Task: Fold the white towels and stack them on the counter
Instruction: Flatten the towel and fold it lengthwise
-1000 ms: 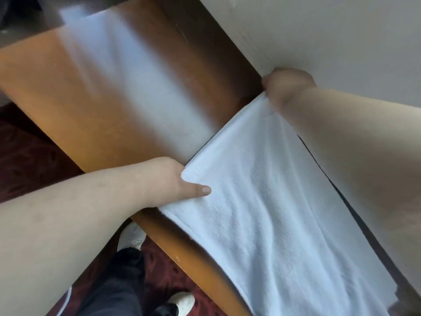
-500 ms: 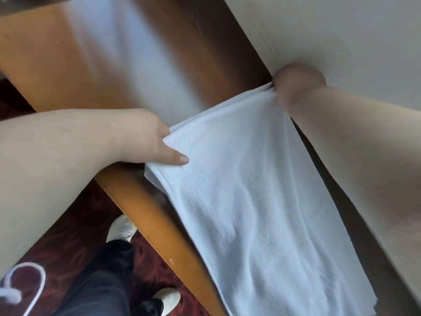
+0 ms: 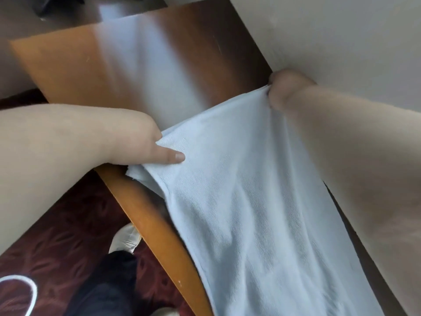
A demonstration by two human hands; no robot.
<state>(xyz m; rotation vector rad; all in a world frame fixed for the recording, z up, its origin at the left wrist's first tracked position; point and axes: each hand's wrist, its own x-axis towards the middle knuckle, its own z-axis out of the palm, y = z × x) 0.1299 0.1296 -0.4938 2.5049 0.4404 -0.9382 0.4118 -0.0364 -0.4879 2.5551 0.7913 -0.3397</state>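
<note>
Most of the right hand (image 3: 288,87) was blurred, its fingers hidden; it gripped the towel (image 3: 262,213) corner by the wall. Left hand (image 3: 145,142) pinched the near corner, thumb on top. Towel lay along the table (image 3: 68,71).

My two forearms (image 3: 57,142) are bare, with no sleeves, watch or rings showing. My left hand (image 3: 141,142) has a short, unpainted thumbnail. Below, I wear dark trousers (image 3: 107,286) and white shoes (image 3: 124,239), the second shoe barely showing.
</note>
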